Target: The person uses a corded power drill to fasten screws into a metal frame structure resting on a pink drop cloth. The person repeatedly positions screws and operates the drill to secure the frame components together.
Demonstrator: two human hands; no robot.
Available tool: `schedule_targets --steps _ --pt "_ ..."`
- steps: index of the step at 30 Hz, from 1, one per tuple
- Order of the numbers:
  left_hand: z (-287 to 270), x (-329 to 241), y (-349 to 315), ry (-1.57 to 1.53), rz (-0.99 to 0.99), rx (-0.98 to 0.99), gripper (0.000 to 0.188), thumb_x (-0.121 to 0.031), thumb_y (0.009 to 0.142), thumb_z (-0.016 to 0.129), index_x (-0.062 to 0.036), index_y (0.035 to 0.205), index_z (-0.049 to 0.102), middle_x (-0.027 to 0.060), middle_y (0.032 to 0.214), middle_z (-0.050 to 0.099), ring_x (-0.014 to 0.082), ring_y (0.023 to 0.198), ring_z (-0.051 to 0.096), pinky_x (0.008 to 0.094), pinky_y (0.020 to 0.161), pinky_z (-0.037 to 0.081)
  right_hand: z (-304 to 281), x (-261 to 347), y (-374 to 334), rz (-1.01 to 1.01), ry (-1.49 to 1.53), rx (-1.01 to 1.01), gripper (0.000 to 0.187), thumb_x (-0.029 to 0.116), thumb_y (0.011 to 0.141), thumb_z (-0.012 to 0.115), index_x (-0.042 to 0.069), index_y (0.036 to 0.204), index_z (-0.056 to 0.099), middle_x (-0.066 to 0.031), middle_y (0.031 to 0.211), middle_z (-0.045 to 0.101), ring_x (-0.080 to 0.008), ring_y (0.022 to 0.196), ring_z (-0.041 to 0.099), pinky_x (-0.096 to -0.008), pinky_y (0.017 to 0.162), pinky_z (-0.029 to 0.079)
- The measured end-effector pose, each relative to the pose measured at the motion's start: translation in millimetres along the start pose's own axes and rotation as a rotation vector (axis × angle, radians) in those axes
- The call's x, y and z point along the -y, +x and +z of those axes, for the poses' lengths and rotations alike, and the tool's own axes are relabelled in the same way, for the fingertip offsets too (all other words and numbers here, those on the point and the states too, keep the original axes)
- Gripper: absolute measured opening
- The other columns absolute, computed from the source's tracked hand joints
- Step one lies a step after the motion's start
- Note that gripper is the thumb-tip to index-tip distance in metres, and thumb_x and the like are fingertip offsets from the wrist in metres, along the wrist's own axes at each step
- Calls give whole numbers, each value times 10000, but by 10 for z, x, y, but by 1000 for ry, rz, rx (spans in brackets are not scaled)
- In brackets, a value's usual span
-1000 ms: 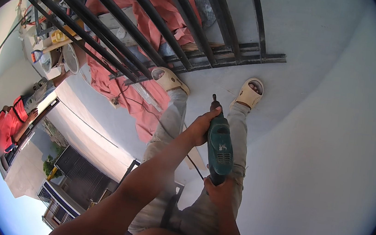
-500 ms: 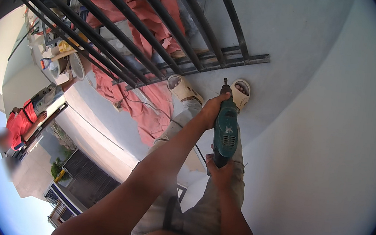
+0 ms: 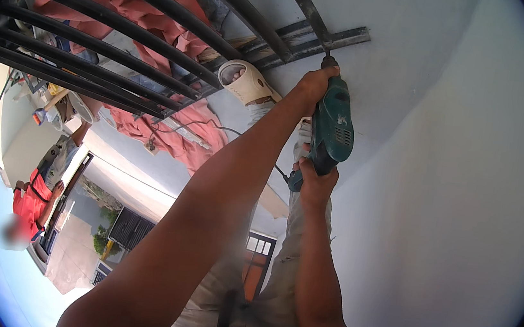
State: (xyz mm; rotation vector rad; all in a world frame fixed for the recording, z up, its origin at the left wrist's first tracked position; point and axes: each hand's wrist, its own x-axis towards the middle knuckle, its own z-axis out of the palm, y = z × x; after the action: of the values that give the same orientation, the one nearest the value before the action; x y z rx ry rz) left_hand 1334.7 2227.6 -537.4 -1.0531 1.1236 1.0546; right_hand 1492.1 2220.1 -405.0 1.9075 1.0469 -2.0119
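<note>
A dark green power drill [image 3: 338,117] points away from me, held in both hands. My left hand [image 3: 317,87] is closed around its front end, just behind the chuck. My right hand [image 3: 317,181] is wrapped around the rear handle, with the fingers partly hidden. The tool's tip appears to reach the foot of the last upright bar on the black metal railing [image 3: 305,7], by its flat bottom rail [image 3: 347,41]. Whether it touches the metal I cannot tell. A dark power cord [image 3: 230,131] runs leftward from the handle.
Crumpled red cloth [image 3: 198,127] lies around the railing's foot. One cream clog [image 3: 245,83] stands close to the rail. A pale wall [image 3: 438,203] rises on the right. At the far left are a person in a red shirt [image 3: 31,202] and several buckets and tools.
Both hands have moved the drill forward, bringing its tip to the railing's bottom rail. The view has shifted, and my right clog is now hidden behind the arms and drill.
</note>
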Motion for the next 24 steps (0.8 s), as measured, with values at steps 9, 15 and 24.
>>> schedule_targets --steps 9,15,24 --pt "-39 -139 184 101 25 -13 426 -368 944 631 30 1094 606 163 932 654 285 791 666 440 771 564 161 -148 217 -34 121 -3 415 -8 773 633 -72 1181 595 -122 1043 703 -141 714 662 -273 642 519" --pt "-51 -108 244 239 56 -53 488 -402 927 649 52 1105 628 173 959 668 288 827 679 432 789 560 249 -247 203 -1 330 19 415 5 813 616 -46 1221 563 -142 1104 685 -194 729 666 -326 685 543" --pt "116 -160 179 797 86 -135 521 -403 836 756 71 1031 663 174 964 687 289 906 700 406 805 571 286 -323 258 45 525 54 421 -3 822 608 -24 1237 545 -142 1080 697 -205 728 665 -352 695 551"
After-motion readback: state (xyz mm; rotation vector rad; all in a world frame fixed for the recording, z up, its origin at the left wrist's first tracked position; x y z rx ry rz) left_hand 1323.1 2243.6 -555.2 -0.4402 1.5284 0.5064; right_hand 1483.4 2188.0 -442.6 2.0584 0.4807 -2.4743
